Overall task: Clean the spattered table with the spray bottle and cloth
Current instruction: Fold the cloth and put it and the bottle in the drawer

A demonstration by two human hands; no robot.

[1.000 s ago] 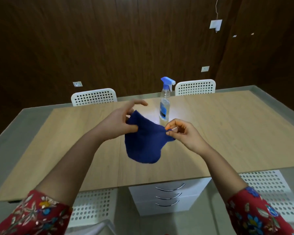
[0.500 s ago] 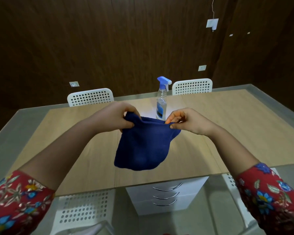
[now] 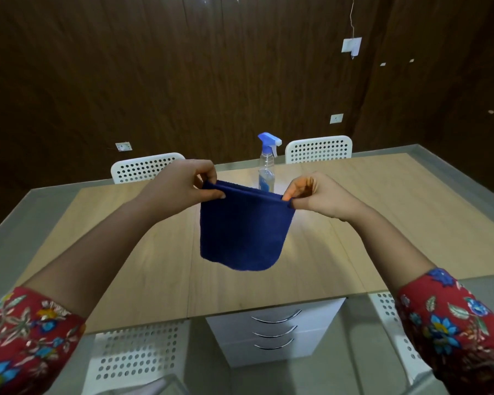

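Hanging before the spray bottle [image 3: 267, 163], the cloth [image 3: 241, 232] is pinched crosswise between the left hand [image 3: 180, 185] and the nearer right hand [image 3: 317, 195].

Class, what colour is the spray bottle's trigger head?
Blue, on the spray bottle, seen in the head view.

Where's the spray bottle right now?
In the head view, the spray bottle stands upright far back on the table, behind the blue cloth, left of a white chair.

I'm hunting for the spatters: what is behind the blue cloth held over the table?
The spray bottle stands on the table behind the blue cloth, its head and body showing above it. Its base and the tabletop behind the cloth are covered, hiding any spatters there.
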